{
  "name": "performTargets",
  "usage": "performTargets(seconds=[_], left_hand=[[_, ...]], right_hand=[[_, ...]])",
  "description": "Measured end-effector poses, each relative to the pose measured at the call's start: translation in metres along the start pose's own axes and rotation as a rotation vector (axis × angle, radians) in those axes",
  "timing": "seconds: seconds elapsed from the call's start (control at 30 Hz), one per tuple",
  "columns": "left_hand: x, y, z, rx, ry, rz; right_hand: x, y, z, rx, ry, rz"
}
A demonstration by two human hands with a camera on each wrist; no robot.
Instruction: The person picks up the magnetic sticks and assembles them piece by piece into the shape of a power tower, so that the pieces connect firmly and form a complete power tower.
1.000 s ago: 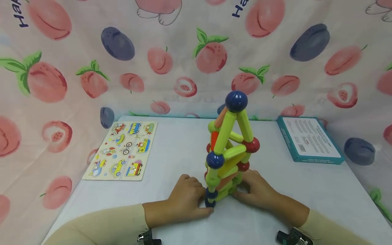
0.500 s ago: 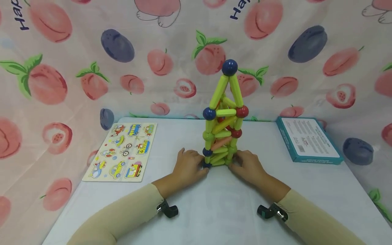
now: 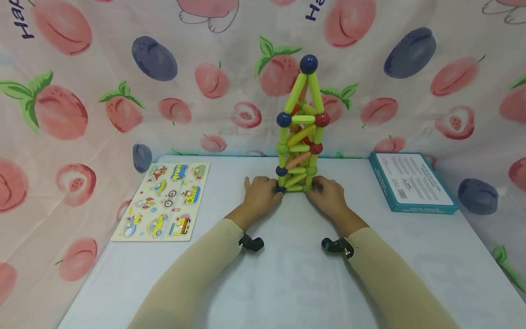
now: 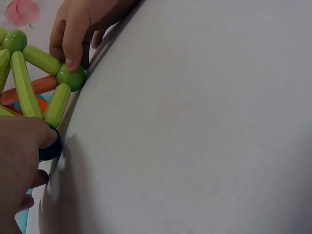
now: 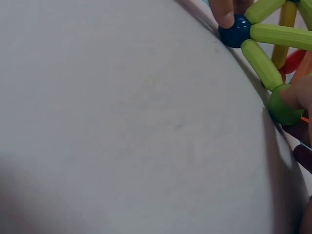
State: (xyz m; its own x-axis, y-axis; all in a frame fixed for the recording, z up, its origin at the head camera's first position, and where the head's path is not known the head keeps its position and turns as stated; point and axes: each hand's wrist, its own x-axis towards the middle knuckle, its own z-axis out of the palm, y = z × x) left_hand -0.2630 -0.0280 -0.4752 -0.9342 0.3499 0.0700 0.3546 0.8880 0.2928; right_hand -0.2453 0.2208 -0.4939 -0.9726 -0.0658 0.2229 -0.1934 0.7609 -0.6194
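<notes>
A tall tower of toy rods and balls (image 3: pixel 301 119) stands upright on the white table, tapering to a dark blue ball (image 3: pixel 308 64) at its peak. Its rods are mostly lime green, with some yellow, orange and red ones. My left hand (image 3: pixel 260 194) pinches the blue ball (image 4: pixel 50 145) at the tower's bottom left corner. At the bottom right corner my right hand (image 3: pixel 327 196) grips a green ball (image 5: pixel 284 105) between thumb and fingers. The back of the tower's base is hidden behind its front rods.
To the left lies a wooden picture puzzle board (image 3: pixel 164 201) with vehicle pieces. A teal and white box (image 3: pixel 414 182) lies at the right. A fruit-print cloth (image 3: pixel 185 55) hangs behind the table (image 3: pixel 291 274).
Both hands have moved forward, away from the body, and the tower has slid with them toward the back of the table. It has also turned to face front more squarely.
</notes>
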Motion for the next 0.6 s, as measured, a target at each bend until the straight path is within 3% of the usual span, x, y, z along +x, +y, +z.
performTargets(seconds=[0.13, 0.33, 0.6], left_hand=[[0.01, 0.0, -0.001, -0.025, 0.009, -0.033], [0.014, 0.001, 0.001, -0.06, 0.0, -0.075], [0.016, -0.002, 0.003, -0.068, -0.005, -0.065]], right_hand=[[0.011, -0.001, 0.0, 0.009, -0.01, 0.05], [0.016, 0.005, 0.006, 0.005, 0.002, 0.093], [0.014, 0.004, 0.006, 0.04, 0.014, 0.099]])
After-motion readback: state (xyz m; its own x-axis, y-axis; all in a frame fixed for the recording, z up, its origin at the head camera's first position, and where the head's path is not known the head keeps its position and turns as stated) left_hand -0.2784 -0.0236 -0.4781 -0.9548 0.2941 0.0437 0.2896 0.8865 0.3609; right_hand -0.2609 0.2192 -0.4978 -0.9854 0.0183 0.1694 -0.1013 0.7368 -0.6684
